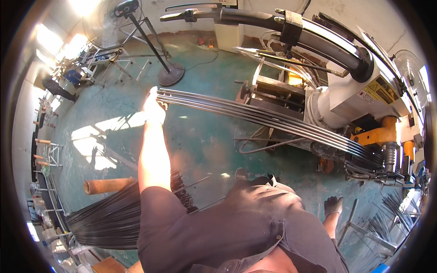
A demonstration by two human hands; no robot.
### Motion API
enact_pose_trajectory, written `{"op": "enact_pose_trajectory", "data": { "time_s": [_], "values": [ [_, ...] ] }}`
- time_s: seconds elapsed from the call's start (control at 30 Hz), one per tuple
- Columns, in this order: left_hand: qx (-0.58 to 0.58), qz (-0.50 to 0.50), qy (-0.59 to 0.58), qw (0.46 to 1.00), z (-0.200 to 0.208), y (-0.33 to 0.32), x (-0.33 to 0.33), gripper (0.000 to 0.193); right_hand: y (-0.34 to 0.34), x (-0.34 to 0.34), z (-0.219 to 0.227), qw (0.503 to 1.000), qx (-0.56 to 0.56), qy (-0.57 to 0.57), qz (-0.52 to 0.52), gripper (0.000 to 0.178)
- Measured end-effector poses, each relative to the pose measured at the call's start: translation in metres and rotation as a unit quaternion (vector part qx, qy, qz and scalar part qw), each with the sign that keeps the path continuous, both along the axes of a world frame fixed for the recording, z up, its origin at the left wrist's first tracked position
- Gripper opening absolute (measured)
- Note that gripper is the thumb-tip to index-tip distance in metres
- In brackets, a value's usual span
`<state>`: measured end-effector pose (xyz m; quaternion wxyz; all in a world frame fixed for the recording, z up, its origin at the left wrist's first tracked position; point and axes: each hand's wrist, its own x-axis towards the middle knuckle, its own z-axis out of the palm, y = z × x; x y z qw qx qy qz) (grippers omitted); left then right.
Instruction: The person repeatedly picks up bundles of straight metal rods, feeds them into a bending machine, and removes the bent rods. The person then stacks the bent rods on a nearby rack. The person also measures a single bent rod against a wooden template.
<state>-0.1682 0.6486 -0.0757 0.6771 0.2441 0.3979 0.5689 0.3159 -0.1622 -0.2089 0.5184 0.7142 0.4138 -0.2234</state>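
Note:
My left hand (155, 107), overexposed by sunlight and seemingly in a light glove, is stretched out ahead and closed around the near-left ends of several long, thin metal rods (259, 117). From there the rods run side by side to the right, and their far ends lie in the head of a large white bending machine (364, 98). My right hand (333, 205), in a dark glove, hangs low beside my body. Its fingers are slightly apart, and nothing shows in them. The machine's clamping parts partly hide the rods' right ends.
A big bundle of dark rods (107, 216) lies at my left, near a brown cardboard tube (108, 185). A pedestal fan (171, 75) stands ahead. More thin rods (381, 224) rest on a rack at lower right. Another person (58, 87) is at the far left.

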Motion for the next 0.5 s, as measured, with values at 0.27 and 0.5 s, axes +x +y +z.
{"op": "enact_pose_trajectory", "data": {
  "time_s": [0.27,0.5],
  "values": [
    [0.061,-0.046,-0.063,0.995,-0.020,0.004,-0.025,0.017,-0.002,-0.018,-0.009,1.000,0.018,0.020,-0.004,0.028],
    [0.035,-0.064,0.137,0.988,-0.028,0.022,-0.019,0.021,-0.022,-0.030,-0.024,0.999,0.010,0.042,-0.003,0.029]
  ]
}}
